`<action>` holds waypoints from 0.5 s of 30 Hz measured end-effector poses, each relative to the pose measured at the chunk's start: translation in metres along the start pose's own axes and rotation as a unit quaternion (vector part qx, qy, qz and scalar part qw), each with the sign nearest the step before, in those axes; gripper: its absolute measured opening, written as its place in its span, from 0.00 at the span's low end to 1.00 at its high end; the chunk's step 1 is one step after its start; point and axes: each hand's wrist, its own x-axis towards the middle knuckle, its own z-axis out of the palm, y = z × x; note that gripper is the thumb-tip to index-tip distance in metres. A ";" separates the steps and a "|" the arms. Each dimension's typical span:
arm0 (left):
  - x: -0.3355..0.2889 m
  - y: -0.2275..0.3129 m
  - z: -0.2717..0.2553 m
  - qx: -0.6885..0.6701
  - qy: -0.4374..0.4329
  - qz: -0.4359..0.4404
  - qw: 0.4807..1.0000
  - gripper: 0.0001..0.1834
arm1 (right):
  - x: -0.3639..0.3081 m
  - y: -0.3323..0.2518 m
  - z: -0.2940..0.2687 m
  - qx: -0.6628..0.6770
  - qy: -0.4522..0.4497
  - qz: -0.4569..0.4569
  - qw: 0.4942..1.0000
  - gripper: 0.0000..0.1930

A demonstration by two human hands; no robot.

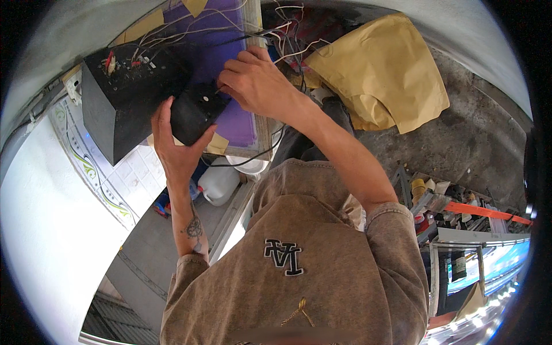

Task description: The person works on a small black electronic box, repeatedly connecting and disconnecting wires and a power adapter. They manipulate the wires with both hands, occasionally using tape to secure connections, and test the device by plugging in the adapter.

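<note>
A small black box (192,118) lies tilted on the purple board (244,123), with a small pale round spot on its top. My left hand (175,141) grips its near end, thumb on one side and fingers on the other. At the box's right edge, the fingertips of my right hand (256,80) are pinched together; whatever is between them is too small to make out. Left of the small box stands a larger black box (132,98), with red and white wire ends and bits of debris on its top.
Loose white and black wires (213,29) run across the board's far side. Brown paper (385,75) covers part of the floor to the right. A white plastic jug (218,184) stands below the board. At the lower right is a cluttered rack with an orange bar (483,211).
</note>
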 end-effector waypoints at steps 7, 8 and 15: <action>-0.001 0.002 -0.001 0.001 0.001 0.005 1.000 0.51 | 0.001 0.000 0.000 -0.019 0.024 -0.001 1.000 0.06; -0.001 0.002 -0.001 -0.001 0.002 0.006 1.000 0.51 | 0.001 -0.001 -0.001 -0.017 0.023 0.000 1.000 0.06; -0.002 0.004 -0.003 -0.001 -0.007 -0.011 1.000 0.52 | -0.001 -0.006 -0.005 0.017 0.037 0.012 0.999 0.05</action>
